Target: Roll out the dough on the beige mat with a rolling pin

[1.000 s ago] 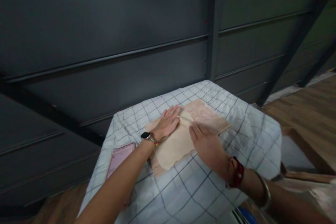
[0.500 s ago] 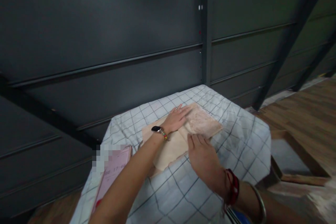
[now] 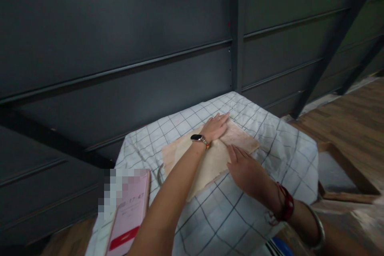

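Note:
A pale beige cloth [image 3: 214, 164] lies on the checked tablecloth, with a pinkish, fuzzy-looking layer [image 3: 244, 138] showing beyond it on the right. My left hand [image 3: 216, 126], wearing a watch at the wrist, rests flat across the far part of the cloth, fingers stretched out. Close by, my right hand [image 3: 246, 170] presses on the near right part with its fingers extended. Part of the cloth is hidden under both hands and the left forearm. Whether the layers are joined I cannot tell.
A pink-screened phone [image 3: 129, 208] lies at the left of the checked table [image 3: 216, 224]. Dark metal panels [image 3: 135, 40] stand behind it. On the wooden floor to the right is an open cardboard box [image 3: 345, 197].
Both hands have slid to the right over the cloth. The beige layer now covers more of the pinkish layer. The camera view has shifted slightly.

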### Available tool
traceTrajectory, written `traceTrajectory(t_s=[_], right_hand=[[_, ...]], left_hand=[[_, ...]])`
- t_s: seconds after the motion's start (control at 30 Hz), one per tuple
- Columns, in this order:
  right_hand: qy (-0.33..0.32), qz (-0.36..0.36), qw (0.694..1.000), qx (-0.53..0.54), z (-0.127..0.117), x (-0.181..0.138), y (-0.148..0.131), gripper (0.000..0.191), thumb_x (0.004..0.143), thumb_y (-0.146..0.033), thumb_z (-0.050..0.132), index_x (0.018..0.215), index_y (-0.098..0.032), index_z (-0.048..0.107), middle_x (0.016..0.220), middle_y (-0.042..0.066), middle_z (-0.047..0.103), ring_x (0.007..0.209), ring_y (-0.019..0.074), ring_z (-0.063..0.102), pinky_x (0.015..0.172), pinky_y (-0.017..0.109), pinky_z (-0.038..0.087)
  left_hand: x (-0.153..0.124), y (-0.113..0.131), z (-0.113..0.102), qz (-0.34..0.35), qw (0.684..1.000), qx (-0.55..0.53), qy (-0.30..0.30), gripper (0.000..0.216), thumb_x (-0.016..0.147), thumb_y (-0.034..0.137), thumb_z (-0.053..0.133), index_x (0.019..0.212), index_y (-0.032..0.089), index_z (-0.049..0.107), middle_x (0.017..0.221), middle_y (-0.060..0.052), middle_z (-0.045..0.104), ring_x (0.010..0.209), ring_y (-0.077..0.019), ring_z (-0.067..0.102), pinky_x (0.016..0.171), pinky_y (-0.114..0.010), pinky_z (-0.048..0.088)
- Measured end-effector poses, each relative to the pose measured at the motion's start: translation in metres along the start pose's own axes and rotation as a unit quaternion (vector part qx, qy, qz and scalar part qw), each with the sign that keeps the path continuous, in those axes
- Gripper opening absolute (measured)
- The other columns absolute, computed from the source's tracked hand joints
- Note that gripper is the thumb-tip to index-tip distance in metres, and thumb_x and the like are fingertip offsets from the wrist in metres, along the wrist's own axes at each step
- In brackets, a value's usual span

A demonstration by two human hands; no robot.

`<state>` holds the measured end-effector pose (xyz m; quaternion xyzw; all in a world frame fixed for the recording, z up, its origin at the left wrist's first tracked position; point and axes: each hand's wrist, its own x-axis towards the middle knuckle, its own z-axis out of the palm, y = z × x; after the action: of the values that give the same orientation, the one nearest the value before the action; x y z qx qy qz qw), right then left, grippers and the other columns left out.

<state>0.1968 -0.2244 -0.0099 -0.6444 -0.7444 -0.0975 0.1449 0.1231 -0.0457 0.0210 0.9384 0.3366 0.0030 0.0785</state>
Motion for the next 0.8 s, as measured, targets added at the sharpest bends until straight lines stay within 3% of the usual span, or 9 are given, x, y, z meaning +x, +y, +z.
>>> traceTrajectory(t_s=[0.13,0.27,0.43,0.6,0.8], right_hand=[[0.009,-0.009,1.0,-0.01,0.003,0.001,0.014,0.023,0.089,-0.016,0.045,0.104,-0.006,0.06,0.11,0.019,0.061,0.111,0.0248,0.055,0.093,0.035,0.048],[0.026,-0.005,0.999,-0.039,0.004,0.0,0.013,0.024,0.088,-0.013,0.044,0.104,-0.006,0.06,0.109,0.019,0.062,0.111,0.0251,0.055,0.092,0.035,0.049],[0.082,0.038,0.994,-0.054,0.002,-0.006,-0.027,0.042,0.08,0.001,0.04,0.12,0.001,0.054,0.117,0.024,0.06,0.114,0.0265,0.055,0.094,0.038,0.049],[0.11,0.05,0.99,-0.069,0.007,-0.011,-0.06,0.043,0.079,0.0,0.038,0.119,0.003,0.055,0.121,0.026,0.058,0.114,0.029,0.055,0.094,0.043,0.049],[0.079,0.054,0.992,-0.087,0.001,-0.008,-0.04,0.043,0.081,0.0,0.04,0.122,0.0,0.054,0.118,0.025,0.059,0.11,0.0293,0.058,0.083,0.038,0.054]], left_hand=[[0.02,0.008,0.002,0.006,1.0,-0.015,0.011,0.059,0.09,0.028,0.02,0.148,0.018,0.018,0.15,-0.003,0.029,0.14,-0.021,0.021,0.112,-0.042,0.021],[0.019,0.008,0.0,0.011,0.999,-0.018,0.032,0.058,0.09,0.026,0.02,0.148,0.018,0.02,0.15,-0.002,0.031,0.138,-0.0181,0.025,0.111,-0.036,0.024],[-0.016,-0.007,-0.002,0.012,1.0,0.013,0.025,0.059,0.089,0.025,0.024,0.147,0.022,0.021,0.151,0.001,0.029,0.138,-0.0184,0.026,0.111,-0.035,0.023],[-0.04,-0.015,-0.002,0.005,0.999,0.043,0.012,0.058,0.09,0.026,0.023,0.147,0.027,0.02,0.152,0.004,0.025,0.139,-0.0191,0.022,0.111,-0.04,0.02],[-0.024,-0.005,-0.005,0.003,0.999,0.026,0.032,0.058,0.089,0.024,0.024,0.147,0.021,0.024,0.15,0.001,0.031,0.137,-0.0157,0.029,0.111,-0.033,0.023]])
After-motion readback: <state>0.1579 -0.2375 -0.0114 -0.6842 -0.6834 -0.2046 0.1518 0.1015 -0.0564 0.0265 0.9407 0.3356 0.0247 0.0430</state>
